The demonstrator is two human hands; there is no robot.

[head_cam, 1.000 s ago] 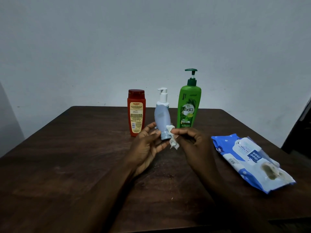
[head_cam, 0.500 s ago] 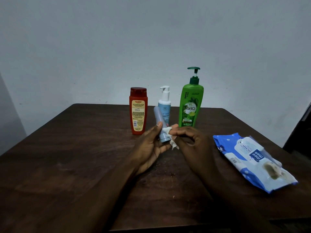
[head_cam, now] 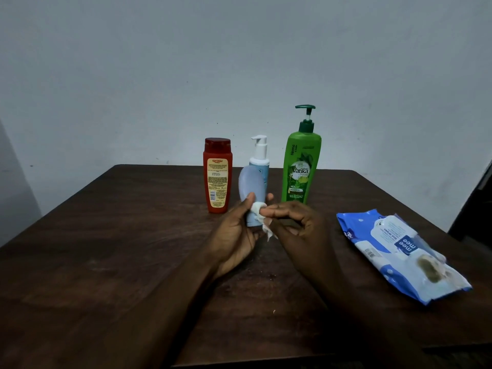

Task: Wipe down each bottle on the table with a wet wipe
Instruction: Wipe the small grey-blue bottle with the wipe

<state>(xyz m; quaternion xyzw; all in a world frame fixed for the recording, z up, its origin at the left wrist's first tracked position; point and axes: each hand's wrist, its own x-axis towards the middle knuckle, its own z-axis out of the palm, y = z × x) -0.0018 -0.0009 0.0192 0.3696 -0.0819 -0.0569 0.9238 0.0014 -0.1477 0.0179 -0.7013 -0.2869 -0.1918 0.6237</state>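
Observation:
My left hand (head_cam: 235, 235) grips a pale blue tube bottle (head_cam: 251, 190) near its lower end, cap down, above the dark wooden table (head_cam: 106, 249). A crumpled white wet wipe (head_cam: 262, 214) is pinched in my right hand (head_cam: 298, 225) and pressed against the tube's lower part. Behind them stand a red bottle (head_cam: 217, 175), a light blue pump bottle with a white pump (head_cam: 259, 153), partly hidden by the tube, and a tall green pump bottle (head_cam: 300, 169).
A blue and white wet wipes pack (head_cam: 399, 251) lies on the table to the right, its flap open. The table's right edge and a dark object (head_cam: 479, 203) are at far right. A plain wall stands behind the table.
The tube has turned in my left hand so its broad face shows. My right hand has shifted the wipe across the tube's lower part.

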